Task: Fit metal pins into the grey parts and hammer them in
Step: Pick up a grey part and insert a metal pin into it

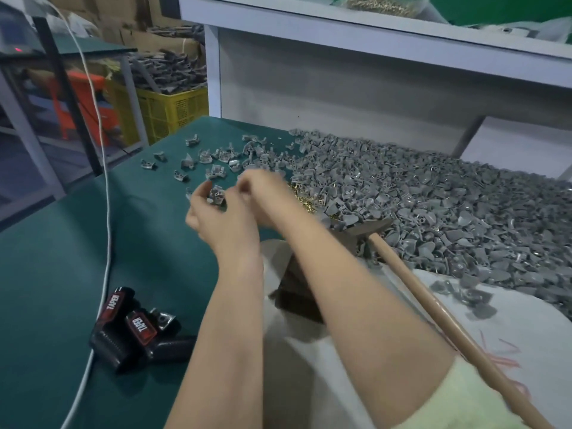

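My left hand (216, 218) holds a small grey part (216, 196) over the green table (62, 258), gripped between thumb and fingers. My right hand (263, 193) is right beside it, blurred, its fingertips pinched together at the part on what seems to be a metal pin, too small to make out. A heap of brass pins (305, 199) lies just beyond my right hand. A large pile of grey parts (433, 212) fills the right side. The hammer (418, 292) lies with its wooden handle toward me and its head at the pile's edge. A dark metal block (297, 292) sits under my right forearm.
Several loose grey parts (216, 159) lie scattered at the far middle of the table. A black and red device (133, 332) and a white cable (106, 212) lie at the left. A white cloth (309, 382) covers the near edge. A white shelf (340, 72) stands behind, a yellow crate (173, 109) beyond the table.
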`<state>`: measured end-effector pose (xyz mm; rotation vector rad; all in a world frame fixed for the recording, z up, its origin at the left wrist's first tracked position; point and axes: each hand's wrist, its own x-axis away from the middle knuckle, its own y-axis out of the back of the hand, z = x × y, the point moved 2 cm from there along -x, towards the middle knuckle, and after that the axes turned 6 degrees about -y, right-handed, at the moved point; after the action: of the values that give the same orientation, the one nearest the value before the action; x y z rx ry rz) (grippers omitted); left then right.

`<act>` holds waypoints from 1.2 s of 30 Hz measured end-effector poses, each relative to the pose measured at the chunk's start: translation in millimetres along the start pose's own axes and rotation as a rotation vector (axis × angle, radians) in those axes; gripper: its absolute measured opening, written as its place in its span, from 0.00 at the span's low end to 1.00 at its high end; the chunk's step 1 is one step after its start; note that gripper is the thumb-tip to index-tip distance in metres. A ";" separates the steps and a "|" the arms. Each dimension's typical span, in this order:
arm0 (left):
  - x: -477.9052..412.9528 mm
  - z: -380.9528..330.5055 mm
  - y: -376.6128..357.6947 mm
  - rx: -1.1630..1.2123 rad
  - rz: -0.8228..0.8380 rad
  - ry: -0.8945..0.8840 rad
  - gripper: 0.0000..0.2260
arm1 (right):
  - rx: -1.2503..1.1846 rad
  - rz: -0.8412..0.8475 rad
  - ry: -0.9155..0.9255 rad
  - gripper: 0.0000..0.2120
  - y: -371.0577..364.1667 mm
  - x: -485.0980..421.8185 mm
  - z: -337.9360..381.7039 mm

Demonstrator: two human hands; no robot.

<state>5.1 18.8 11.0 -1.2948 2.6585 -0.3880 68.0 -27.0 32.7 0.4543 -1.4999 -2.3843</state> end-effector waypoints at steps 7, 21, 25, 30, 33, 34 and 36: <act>23.5 -2.7 -18.2 -0.186 0.522 -0.190 0.12 | -0.148 -0.215 0.044 0.03 70.4 68.4 -41.3; 13.4 0.8 -8.0 0.226 0.062 -0.058 0.06 | 0.203 0.046 -0.258 0.10 -15.9 -2.3 -31.1; 14.5 2.0 -9.2 0.261 0.036 -0.034 0.06 | 0.177 0.077 -0.243 0.12 -24.1 -8.3 -28.6; 17.7 1.1 -10.4 0.263 0.058 -0.017 0.05 | 0.203 0.086 -0.221 0.13 -27.5 -8.0 -29.5; 19.8 0.0 -11.7 0.237 0.111 -0.023 0.06 | 0.148 0.060 -0.254 0.12 -18.9 -8.8 -32.0; 20.6 -0.9 -12.1 0.219 0.133 -0.039 0.06 | 0.110 0.045 -0.281 0.11 -11.8 -8.1 -33.5; 22.9 -3.6 -14.1 0.178 0.196 -0.094 0.06 | 0.041 -0.036 -0.313 0.09 8.1 -2.7 -39.9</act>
<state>0.7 -7.0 18.0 -0.9675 2.5745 -0.5086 87.4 -61.9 24.0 0.1188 -1.6830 -2.5482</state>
